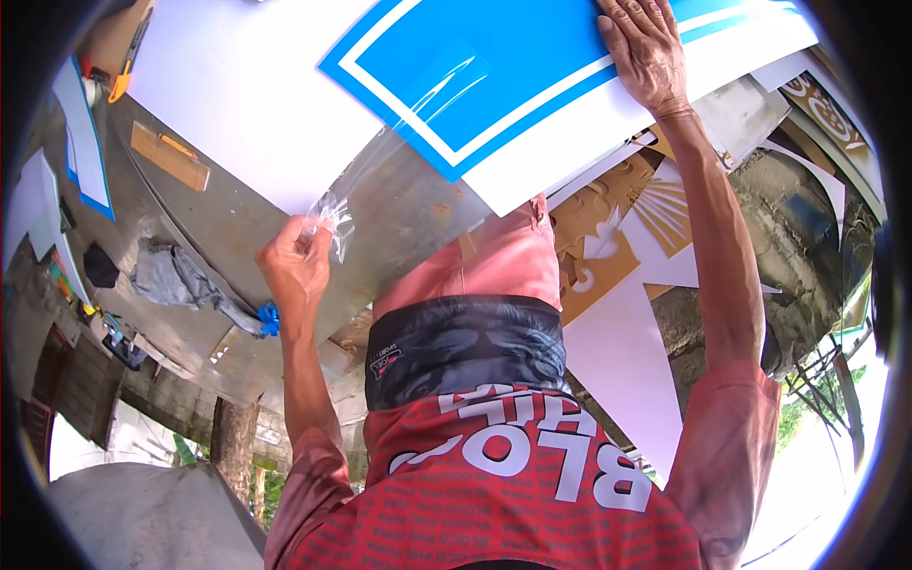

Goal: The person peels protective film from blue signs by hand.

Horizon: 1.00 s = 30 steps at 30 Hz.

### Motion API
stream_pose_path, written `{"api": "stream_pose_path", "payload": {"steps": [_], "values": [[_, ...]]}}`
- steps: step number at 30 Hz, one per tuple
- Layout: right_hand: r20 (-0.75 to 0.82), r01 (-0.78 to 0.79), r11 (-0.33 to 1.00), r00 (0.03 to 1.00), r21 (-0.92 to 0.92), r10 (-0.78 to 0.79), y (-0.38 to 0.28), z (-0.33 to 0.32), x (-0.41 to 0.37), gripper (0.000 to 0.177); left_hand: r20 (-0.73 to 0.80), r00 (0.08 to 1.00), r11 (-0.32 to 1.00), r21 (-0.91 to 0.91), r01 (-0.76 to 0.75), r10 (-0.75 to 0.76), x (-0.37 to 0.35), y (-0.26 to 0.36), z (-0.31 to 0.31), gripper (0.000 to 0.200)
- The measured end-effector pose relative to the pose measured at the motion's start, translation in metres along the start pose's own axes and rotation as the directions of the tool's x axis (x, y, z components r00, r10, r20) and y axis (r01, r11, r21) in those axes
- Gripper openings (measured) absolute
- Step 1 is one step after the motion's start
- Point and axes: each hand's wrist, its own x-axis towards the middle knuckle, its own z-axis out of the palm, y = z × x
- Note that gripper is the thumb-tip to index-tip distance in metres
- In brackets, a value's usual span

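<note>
My left hand [296, 261] pinches the bunched end of a clear plastic film [334, 224] between thumb and fingers. From there the film stretches up, creased and shiny, to the corner area of a blue sheet with a white border line [532, 85]. That blue sheet lies on a larger white sheet [228, 95] on the metal-looking table [418, 228]. My right hand [648, 52] rests flat on the sheet near its right part, fingers stretched out and holding nothing. The far end of the blue sheet is cut off by the frame's top.
An orange cutter knife [121, 84] lies at the upper left. A wooden strip [169, 157] and a grey cloth [180, 275] are on the table's left side. Brown cut-out pattern pieces [608, 218] and white sheet offcuts [632, 356] lie to the right, by my right forearm.
</note>
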Motion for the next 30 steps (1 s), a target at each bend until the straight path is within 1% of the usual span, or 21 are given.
{"api": "stream_pose_path", "payload": {"steps": [2,5,10,17,21,25,28,30], "values": [[-0.001,0.004,1.000,1.000,0.005,-0.004,0.000,0.001,0.001,0.042,0.005,1.000,1.000,0.018,0.004,-0.004,-0.001,0.001,-0.003,0.011],[0.021,-0.016,1.000,1.000,0.000,0.016,-0.001,-0.001,0.001,0.042,-0.004,1.000,1.000,-0.005,0.018,-0.018,-0.005,-0.005,-0.005,0.011],[0.017,-0.008,1.000,1.000,0.011,0.008,0.001,0.002,0.000,0.043,-0.001,0.997,0.997,-0.026,0.078,-0.078,-0.010,-0.008,-0.011,0.011],[0.035,0.010,1.000,0.999,-0.026,-0.009,0.004,0.004,0.001,0.044,-0.006,0.990,0.988,-0.061,0.140,-0.140,-0.018,-0.022,-0.016,0.014],[0.023,0.022,1.000,1.000,0.005,-0.022,0.002,0.004,0.002,0.044,-0.008,0.990,0.990,-0.026,0.141,-0.141,-0.021,-0.022,-0.022,0.015],[0.045,0.014,1.000,0.999,-0.005,-0.013,0.001,0.004,0.004,0.045,-0.011,0.987,0.987,-0.016,0.162,-0.162,-0.026,-0.033,-0.023,0.015],[-0.004,0.050,0.999,0.999,-0.003,-0.050,0.008,0.011,0.001,0.046,-0.008,0.985,0.985,-0.021,0.172,-0.172,-0.029,-0.037,-0.025,0.015],[-0.081,0.113,0.993,0.990,-0.020,-0.114,0.014,0.024,-0.001,0.047,-0.011,0.986,0.986,-0.006,0.169,-0.169,-0.030,-0.039,-0.026,0.015]]}}
